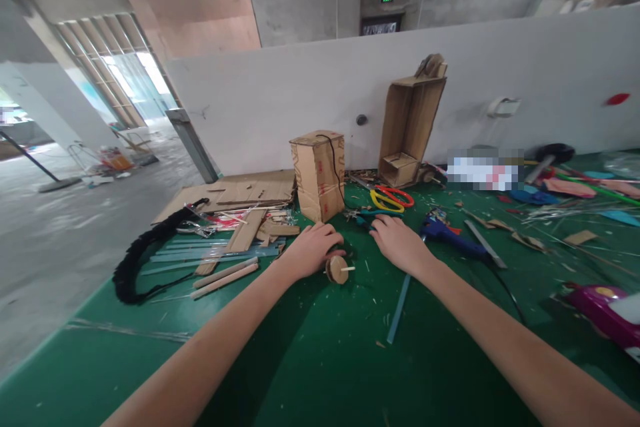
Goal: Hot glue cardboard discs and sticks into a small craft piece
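My left hand (pixel 314 250) is at the middle of the green table (pixel 340 360), its fingers curled at a small round cardboard wheel (pixel 339 270) with a pale stick through it. What its fingertips grip is hard to make out. Just beyond it stands a tall cardboard box (pixel 320 177) with a black cord on top. My right hand (pixel 395 237) reaches to teal-handled pliers (pixel 373 213), its fingers on the handles. Yellow-handled scissors (pixel 386 201) and red-handled scissors (pixel 404 196) lie behind it. A blue glue gun (pixel 453 235) rests to its right.
An open cardboard box (pixel 413 127) stands against the white partition (pixel 270 100). Cardboard strips (pixel 247 230), glue sticks and a black fuzzy band (pixel 130 267) lie left. A translucent blue stick (pixel 399 310) lies near my right forearm. A purple object (pixel 595 307) is far right.
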Action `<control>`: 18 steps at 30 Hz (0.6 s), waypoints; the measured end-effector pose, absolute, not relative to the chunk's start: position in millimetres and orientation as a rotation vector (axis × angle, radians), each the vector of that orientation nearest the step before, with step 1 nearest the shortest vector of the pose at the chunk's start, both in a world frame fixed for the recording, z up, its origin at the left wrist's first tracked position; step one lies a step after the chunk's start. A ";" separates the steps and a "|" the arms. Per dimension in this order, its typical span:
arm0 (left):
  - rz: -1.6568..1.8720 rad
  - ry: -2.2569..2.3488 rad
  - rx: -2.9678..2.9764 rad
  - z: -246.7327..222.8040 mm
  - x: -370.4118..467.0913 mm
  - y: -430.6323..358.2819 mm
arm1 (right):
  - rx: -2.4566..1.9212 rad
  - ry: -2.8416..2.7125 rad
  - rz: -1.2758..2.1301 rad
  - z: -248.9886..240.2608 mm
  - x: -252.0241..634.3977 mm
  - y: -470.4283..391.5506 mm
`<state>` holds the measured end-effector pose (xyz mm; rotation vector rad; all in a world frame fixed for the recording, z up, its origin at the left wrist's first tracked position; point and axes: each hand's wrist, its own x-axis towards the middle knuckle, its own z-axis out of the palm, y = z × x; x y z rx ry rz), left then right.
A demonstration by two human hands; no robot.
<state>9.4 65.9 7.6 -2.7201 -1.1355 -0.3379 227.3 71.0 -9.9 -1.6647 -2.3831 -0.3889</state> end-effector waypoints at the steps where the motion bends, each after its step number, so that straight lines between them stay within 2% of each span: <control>1: -0.309 -1.125 -2.740 7.3 8.4 69.0 | -1.658 -2.393 -0.378 -9.6 227.0 68.2; 9: -0.221 -1.229 -2.506 6.4 -22.0 90.4 | -1.725 -2.416 -0.335 1.7 234.0 52.6; 14: -0.201 -1.459 -2.308 10.6 -43.6 86.9 | -1.877 -2.430 -0.315 16.8 236.5 45.3; 18: -0.374 -1.619 -2.194 16.2 -35.9 80.9 | -1.953 -2.421 -0.341 22.1 232.7 40.4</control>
